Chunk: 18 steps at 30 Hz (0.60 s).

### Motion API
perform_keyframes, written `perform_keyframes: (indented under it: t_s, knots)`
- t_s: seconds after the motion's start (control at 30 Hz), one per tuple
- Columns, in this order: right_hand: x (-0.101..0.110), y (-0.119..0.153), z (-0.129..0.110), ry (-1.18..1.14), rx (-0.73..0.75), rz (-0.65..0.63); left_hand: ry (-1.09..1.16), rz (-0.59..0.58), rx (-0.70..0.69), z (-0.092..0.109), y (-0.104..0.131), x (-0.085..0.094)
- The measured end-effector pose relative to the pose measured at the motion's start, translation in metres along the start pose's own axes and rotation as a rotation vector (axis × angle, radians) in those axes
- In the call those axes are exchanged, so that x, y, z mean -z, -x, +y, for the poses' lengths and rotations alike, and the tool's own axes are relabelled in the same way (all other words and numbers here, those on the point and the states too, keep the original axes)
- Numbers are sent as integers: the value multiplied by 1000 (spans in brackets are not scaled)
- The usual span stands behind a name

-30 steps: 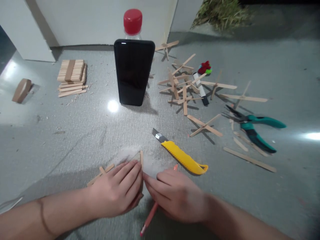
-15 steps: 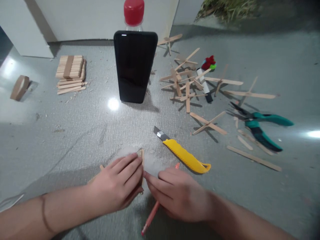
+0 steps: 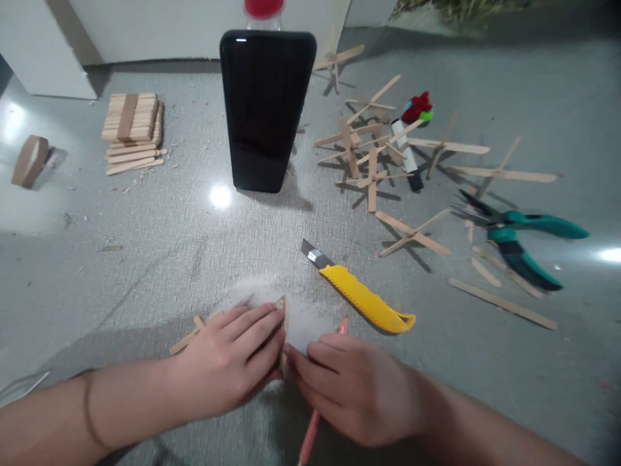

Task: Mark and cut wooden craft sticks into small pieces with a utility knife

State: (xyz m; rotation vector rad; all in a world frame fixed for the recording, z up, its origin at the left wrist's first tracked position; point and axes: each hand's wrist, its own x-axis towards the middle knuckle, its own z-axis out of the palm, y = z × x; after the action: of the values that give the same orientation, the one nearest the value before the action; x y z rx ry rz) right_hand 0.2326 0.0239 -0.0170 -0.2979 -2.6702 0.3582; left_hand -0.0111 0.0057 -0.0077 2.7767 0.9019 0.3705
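Wooden stick point(image 3: 286, 320), pinkish-red pencil point(image 3: 309, 439) in the hands point(image 3: 361, 388)

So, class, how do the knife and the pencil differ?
The knife is yellow with a metal blade showing; the pencil is pinkish-orange. The knife is broad, the pencil slim. The knife's far end points up and left, the pencil's up and right. The knife lies uncovered, while the right hand hides the pencil's middle. Both are long and narrow.
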Motion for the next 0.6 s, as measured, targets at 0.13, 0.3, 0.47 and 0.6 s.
perform_keyframes:
  t_s: [0.13,0.3,0.47,0.6]
  knots:
    - [1,0,1,-18,-3,24,18,-13,10,0,-2,0]
    - [0,2,1,-29,-6,40,45,-18,27,0,-5,1]
    - [5,0,0,-14,-25,23,50,8,33,0,-4,0]
    - [13,-4,4,40,-180,-4,59,13,48,0,-3,-2]
